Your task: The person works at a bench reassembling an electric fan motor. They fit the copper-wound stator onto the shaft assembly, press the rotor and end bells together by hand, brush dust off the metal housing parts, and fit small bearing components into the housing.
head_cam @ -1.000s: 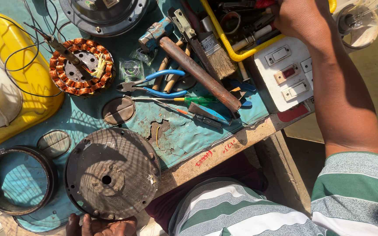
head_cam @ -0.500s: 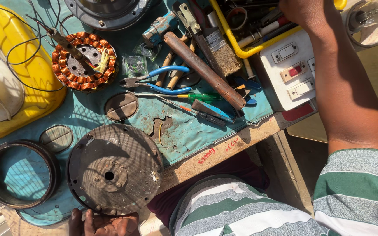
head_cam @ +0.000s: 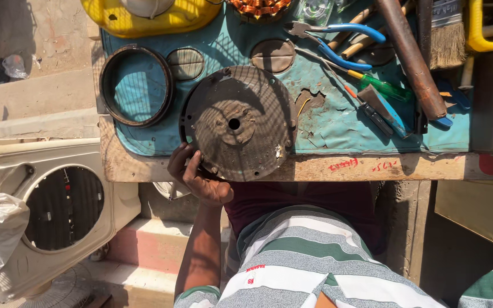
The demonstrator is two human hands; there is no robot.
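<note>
The left hand (head_cam: 196,178) grips the round motor cover's (head_cam: 238,122) rim, beside a dark ring (head_cam: 136,85) and pliers (head_cam: 338,41); the right hand is unseen.

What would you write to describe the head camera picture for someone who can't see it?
A person's left hand grips the near edge of a round, rusty metal plate lying on a teal-covered workbench. Around it lie a dark metal ring, blue-handled pliers, screwdrivers and a brush; the right hand is out of view.
</note>
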